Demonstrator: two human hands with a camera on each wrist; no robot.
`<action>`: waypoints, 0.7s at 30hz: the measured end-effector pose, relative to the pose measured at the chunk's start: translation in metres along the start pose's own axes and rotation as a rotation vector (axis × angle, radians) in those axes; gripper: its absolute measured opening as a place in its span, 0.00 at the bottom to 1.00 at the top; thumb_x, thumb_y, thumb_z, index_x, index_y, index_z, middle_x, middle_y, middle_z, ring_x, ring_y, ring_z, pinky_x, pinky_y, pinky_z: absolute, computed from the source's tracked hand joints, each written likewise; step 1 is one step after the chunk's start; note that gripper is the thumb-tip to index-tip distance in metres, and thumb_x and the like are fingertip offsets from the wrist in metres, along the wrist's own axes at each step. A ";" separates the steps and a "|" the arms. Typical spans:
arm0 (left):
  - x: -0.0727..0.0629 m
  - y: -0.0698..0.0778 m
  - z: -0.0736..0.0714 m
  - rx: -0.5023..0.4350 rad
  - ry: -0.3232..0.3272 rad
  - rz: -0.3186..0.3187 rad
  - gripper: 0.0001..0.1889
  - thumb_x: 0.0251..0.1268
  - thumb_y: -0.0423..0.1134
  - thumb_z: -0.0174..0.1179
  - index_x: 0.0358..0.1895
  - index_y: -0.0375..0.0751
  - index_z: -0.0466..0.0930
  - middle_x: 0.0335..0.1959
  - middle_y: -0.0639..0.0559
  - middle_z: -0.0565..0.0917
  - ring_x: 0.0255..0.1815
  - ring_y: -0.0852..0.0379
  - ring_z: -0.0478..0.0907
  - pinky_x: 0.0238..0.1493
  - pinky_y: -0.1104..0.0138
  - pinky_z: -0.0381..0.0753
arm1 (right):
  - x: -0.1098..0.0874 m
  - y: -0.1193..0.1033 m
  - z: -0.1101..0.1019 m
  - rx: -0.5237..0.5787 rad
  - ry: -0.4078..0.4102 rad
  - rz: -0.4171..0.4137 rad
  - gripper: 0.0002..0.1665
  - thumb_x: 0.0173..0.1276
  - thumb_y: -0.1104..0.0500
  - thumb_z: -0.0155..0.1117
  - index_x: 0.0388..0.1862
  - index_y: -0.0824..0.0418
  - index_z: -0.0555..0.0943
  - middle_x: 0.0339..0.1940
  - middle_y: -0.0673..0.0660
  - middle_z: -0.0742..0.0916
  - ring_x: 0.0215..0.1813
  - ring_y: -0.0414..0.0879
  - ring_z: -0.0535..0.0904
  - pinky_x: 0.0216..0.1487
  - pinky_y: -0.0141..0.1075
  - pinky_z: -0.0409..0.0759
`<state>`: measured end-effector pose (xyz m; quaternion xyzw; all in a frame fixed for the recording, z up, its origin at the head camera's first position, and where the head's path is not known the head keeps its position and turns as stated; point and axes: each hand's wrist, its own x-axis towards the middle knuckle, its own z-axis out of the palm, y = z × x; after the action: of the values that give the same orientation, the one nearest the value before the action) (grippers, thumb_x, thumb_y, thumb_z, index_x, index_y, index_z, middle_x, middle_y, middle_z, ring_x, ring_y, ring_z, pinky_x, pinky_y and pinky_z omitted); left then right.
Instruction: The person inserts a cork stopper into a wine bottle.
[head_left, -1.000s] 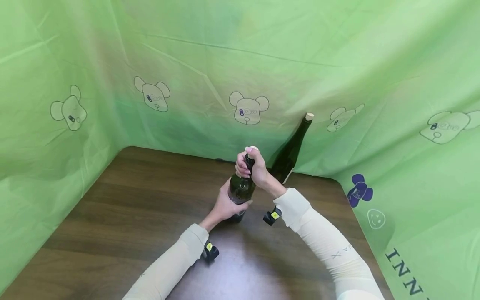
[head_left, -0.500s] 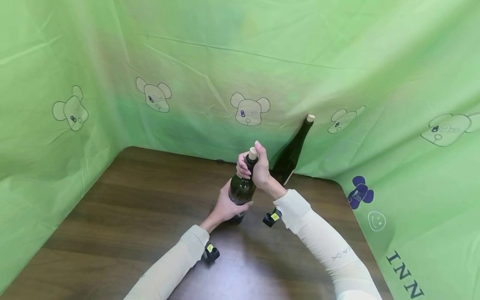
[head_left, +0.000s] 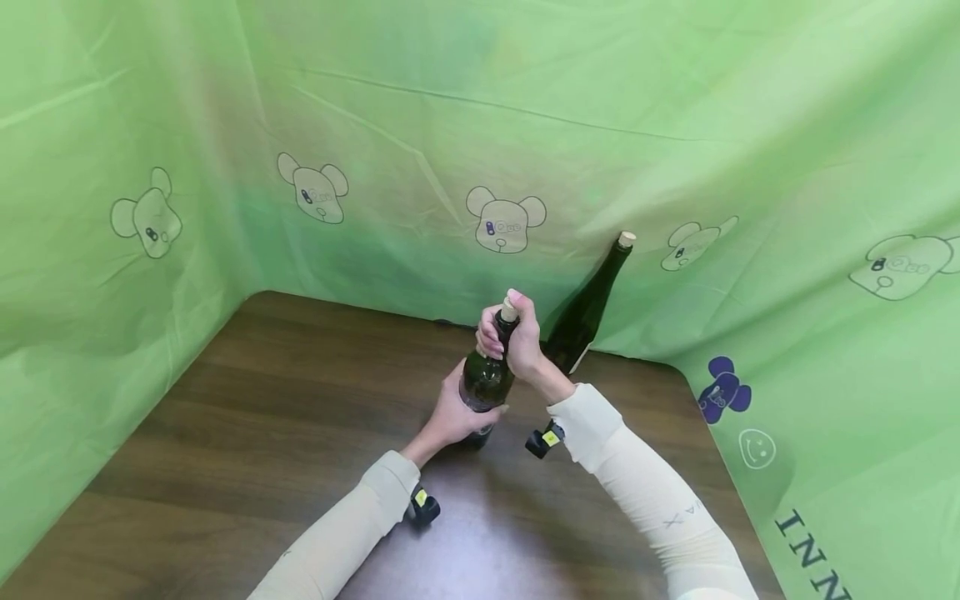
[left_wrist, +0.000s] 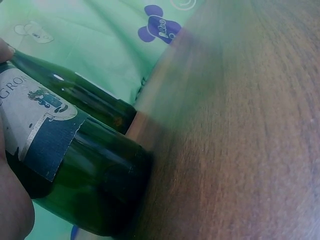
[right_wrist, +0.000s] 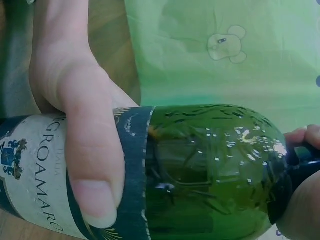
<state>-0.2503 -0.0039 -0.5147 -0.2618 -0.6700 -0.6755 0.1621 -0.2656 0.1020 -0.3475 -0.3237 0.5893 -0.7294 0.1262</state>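
A dark green wine bottle (head_left: 483,382) stands slightly tilted on the wooden table, a pale cork (head_left: 509,312) in its mouth. My left hand (head_left: 454,412) grips its body, the thumb lying across the printed label (right_wrist: 42,165) in the right wrist view. Higher up, my right hand (head_left: 527,347) wraps its fingers round the neck, and its thumb tip is at the top of the cork. In the left wrist view the bottle's base (left_wrist: 110,185) meets the tabletop. Behind to the right is a second green bottle (head_left: 587,308), topped by a cork (head_left: 627,240).
A brown wooden table (head_left: 300,400) carries both bottles. Green cloth (head_left: 375,167) printed with bear heads hangs behind and at both sides. Each wrist wears a small black camera, such as the left one (head_left: 423,507).
My right thumb lay over the cork, lifted upright beside it half a second ago, and now bends back to the cork's top. Both hands keep their places on the bottle.
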 end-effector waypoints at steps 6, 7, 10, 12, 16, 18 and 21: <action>0.001 0.001 0.002 0.021 0.002 -0.021 0.36 0.44 0.31 0.78 0.61 0.42 0.73 0.53 0.45 0.83 0.51 0.53 0.80 0.55 0.60 0.81 | -0.002 -0.001 0.001 -0.033 0.035 -0.049 0.27 0.70 0.46 0.32 0.11 0.51 0.62 0.07 0.40 0.66 0.10 0.38 0.55 0.15 0.33 0.57; 0.001 0.001 0.002 0.020 0.000 -0.027 0.36 0.44 0.30 0.78 0.61 0.40 0.73 0.54 0.44 0.83 0.51 0.52 0.80 0.55 0.59 0.81 | -0.002 -0.001 0.002 -0.031 0.048 -0.056 0.26 0.70 0.47 0.32 0.11 0.52 0.62 0.07 0.40 0.67 0.10 0.37 0.56 0.15 0.33 0.57; 0.001 0.001 0.002 0.021 -0.001 -0.027 0.36 0.45 0.32 0.78 0.61 0.41 0.73 0.53 0.45 0.83 0.51 0.52 0.81 0.55 0.59 0.81 | -0.002 -0.002 0.005 -0.023 0.074 -0.070 0.26 0.69 0.49 0.31 0.11 0.52 0.62 0.07 0.40 0.67 0.10 0.37 0.56 0.15 0.32 0.57; 0.000 0.002 -0.001 0.030 0.005 -0.029 0.35 0.45 0.33 0.79 0.61 0.42 0.74 0.53 0.46 0.84 0.50 0.54 0.81 0.55 0.61 0.81 | 0.000 0.001 0.007 -0.024 0.080 -0.087 0.27 0.70 0.49 0.31 0.10 0.52 0.62 0.07 0.40 0.66 0.10 0.36 0.55 0.14 0.32 0.57; -0.002 0.018 -0.003 0.056 0.028 -0.001 0.35 0.43 0.31 0.78 0.59 0.39 0.74 0.50 0.44 0.84 0.48 0.55 0.81 0.53 0.62 0.81 | 0.001 0.007 0.007 -0.019 0.070 -0.113 0.30 0.73 0.41 0.32 0.11 0.50 0.63 0.07 0.39 0.66 0.09 0.36 0.55 0.12 0.33 0.55; -0.001 0.028 -0.003 0.063 0.031 0.022 0.34 0.43 0.29 0.78 0.58 0.36 0.74 0.50 0.42 0.84 0.47 0.56 0.81 0.52 0.62 0.81 | 0.000 0.009 0.006 -0.009 0.069 -0.112 0.33 0.73 0.37 0.31 0.11 0.49 0.63 0.07 0.39 0.66 0.09 0.36 0.55 0.12 0.33 0.54; 0.000 0.042 -0.003 0.061 0.025 0.042 0.33 0.43 0.29 0.77 0.58 0.34 0.74 0.49 0.41 0.84 0.47 0.56 0.81 0.52 0.62 0.82 | -0.001 0.007 0.005 -0.009 0.082 -0.099 0.35 0.73 0.34 0.29 0.11 0.49 0.63 0.07 0.39 0.66 0.09 0.36 0.56 0.12 0.34 0.54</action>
<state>-0.2263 -0.0087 -0.4804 -0.2622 -0.6826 -0.6543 0.1928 -0.2631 0.0970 -0.3540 -0.3227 0.5806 -0.7448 0.0640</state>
